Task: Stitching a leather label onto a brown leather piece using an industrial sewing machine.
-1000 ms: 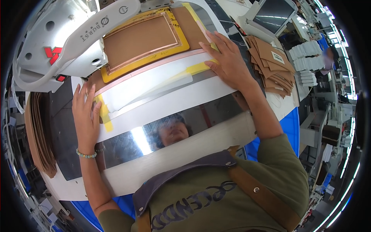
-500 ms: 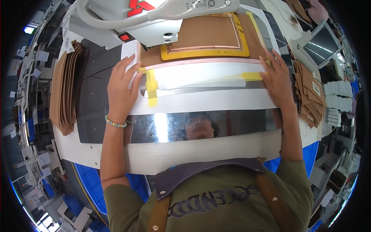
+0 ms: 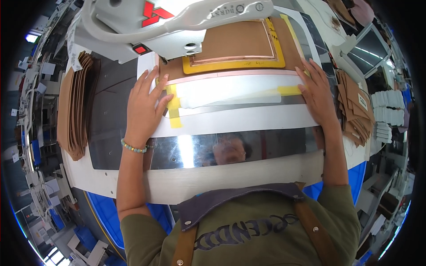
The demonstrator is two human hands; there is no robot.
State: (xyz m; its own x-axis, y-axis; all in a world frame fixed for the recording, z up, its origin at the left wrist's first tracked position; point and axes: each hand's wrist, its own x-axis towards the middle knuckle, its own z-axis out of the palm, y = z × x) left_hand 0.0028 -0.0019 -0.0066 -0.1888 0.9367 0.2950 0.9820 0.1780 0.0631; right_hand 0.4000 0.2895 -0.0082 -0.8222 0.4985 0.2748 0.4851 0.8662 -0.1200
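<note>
My left hand (image 3: 144, 106) lies open on the left end of a flat clear template (image 3: 213, 91) with yellow tape strips and a pink strip along it, set on white sheeting. My right hand (image 3: 316, 93) rests on the template's right end, fingers apart. Between my fingertips lies a brown panel (image 3: 173, 71) bearing a yellow frame (image 3: 188, 65) with a brown inner field. The white machine head (image 3: 124, 48), with a curved handle, overhangs the upper left, close beyond my left hand. A polished metal plate (image 3: 275, 146) runs below my hands.
A stack of brown pieces (image 3: 71, 106) stands at the left, another pile (image 3: 350, 106) at the right, beside white bundles (image 3: 386, 106). A screen (image 3: 364, 51) sits at the upper right. Blue bins (image 3: 100, 213) are under the table's front edge.
The view has swung since a second ago, putting the table more level and central. Both hands remain on the template's ends; my left fingers have shifted slightly along its edge.
</note>
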